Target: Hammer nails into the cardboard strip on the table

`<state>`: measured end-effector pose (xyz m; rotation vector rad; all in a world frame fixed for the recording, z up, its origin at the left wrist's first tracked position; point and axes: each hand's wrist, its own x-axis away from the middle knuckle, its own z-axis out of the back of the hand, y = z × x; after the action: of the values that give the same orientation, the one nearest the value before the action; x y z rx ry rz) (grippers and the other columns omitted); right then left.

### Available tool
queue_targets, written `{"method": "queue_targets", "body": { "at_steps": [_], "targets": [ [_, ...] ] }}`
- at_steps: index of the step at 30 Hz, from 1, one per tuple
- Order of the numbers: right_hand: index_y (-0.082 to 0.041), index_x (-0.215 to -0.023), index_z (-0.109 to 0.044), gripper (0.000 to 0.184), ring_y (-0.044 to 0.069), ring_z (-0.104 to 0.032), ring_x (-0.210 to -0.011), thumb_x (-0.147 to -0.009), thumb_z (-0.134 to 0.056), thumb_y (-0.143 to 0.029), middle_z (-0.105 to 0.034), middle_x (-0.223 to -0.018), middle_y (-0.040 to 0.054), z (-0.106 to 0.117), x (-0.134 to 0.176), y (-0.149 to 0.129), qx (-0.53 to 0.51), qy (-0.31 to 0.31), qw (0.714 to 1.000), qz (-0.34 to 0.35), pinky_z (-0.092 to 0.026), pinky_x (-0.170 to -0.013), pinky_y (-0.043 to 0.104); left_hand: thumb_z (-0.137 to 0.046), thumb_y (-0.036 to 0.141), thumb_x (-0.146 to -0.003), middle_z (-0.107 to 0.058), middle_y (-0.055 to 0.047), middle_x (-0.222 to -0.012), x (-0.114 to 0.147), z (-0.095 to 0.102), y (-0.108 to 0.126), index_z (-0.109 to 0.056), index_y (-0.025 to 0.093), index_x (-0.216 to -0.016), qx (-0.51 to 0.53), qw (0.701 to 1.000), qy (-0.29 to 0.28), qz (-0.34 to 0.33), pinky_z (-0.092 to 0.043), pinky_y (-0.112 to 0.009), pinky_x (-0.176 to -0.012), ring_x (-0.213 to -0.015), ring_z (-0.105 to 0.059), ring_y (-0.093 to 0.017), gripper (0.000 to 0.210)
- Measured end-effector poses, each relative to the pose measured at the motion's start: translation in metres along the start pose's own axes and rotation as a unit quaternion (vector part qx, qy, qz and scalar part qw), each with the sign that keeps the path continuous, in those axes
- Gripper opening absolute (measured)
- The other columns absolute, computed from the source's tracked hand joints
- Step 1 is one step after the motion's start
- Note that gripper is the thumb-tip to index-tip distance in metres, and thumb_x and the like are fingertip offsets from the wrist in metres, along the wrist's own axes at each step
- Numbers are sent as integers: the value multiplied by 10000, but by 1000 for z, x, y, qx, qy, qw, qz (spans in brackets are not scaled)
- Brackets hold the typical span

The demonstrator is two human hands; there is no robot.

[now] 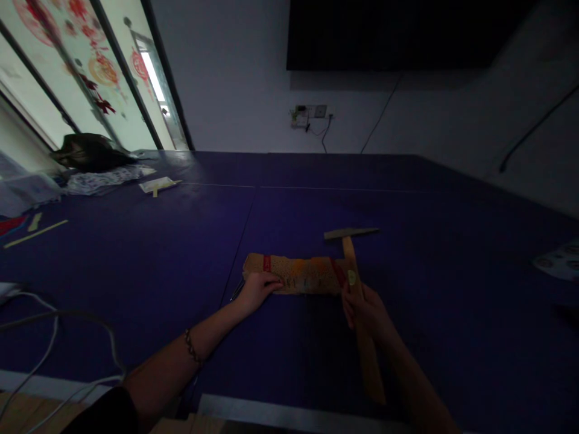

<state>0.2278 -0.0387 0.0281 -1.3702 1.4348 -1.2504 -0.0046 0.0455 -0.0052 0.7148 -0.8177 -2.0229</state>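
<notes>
A tan wooden-looking block (298,268) lies on the purple tabletop, marked with many small dark holes, red bands and orange patches. Several thin, nail-like pieces stand in a row along its near half. My left hand (259,290) rests at the block's left front, its fingertips pinched together beside that row; whatever is between them is too small to make out. In my right hand (370,310) is a hammer with a wooden handle (370,361), gripped partway along. The hammer's metal head (351,232) is raised past the block's right end.
The purple tabletop (181,259) reaches to the wall. At the far left are a dark bag (93,150), plastic wrapping (106,178) and a small white packet (158,184). White cables (53,337) loop at the left front. A pale patterned object (561,260) lies at the right edge.
</notes>
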Motion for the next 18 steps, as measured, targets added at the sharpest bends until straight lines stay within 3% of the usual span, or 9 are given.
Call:
{"method": "queue_targets", "body": {
  "at_steps": [5, 9, 18],
  "targets": [
    [-189, -717, -516, 229, 61, -338, -294, -700, -545, -415, -368, -419, -106, -45, 52, -18, 194, -13, 979, -56, -291, -291, 187, -547, 224, -795, -709, -39, -841, 0, 0, 0, -692, 158, -776, 15, 1000, -12, -13, -465, -224, -735, -806, -641, -166, 161],
    [-195, -560, -480, 265, 85, -374, -386, -710, -502, -412, -394, -444, -64, -80, 73, -16, 298, -16, 954, -40, -280, -349, 205, -555, 238, -790, -708, -28, -798, 0, -1, 0, -701, 176, -751, 8, 1000, -8, -11, -460, -221, -693, -759, -637, -168, 164],
    [-208, -529, -475, 322, 113, -413, -405, -746, -478, -445, -428, -415, -44, -91, 72, -5, 346, 11, 937, -38, -295, -389, 224, -563, 291, -783, -668, -19, -625, -2, -5, -6, -684, 147, -637, -6, 1000, 6, -7, -421, -203, -560, -620, -601, -159, 238]
  ]
}}
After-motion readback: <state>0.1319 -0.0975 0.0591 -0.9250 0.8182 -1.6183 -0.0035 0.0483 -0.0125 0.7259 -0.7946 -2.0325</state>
